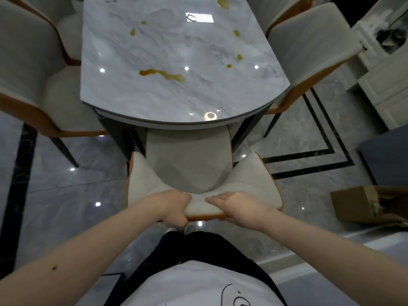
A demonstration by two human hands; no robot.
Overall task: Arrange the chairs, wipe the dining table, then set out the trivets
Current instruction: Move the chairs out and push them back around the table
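We gripped the chair (pixel 187 164) backrest with left hand (pixel 174 206) curled and right hand (pixel 237 208) flatter over its top, its seat half under the dining table (pixel 136 93). A hard shove risked knocking the table's edge.

The chair (pixel 187 164) under my hands is matt grey cloth, edged in what looks like smooth orange leather. At twelve o'clock the table (pixel 154 93) is glossy marble-patterned stone. The floor (pixel 66 206) is polished tile; at three o'clock, a matt cardboard box (pixel 364 206).
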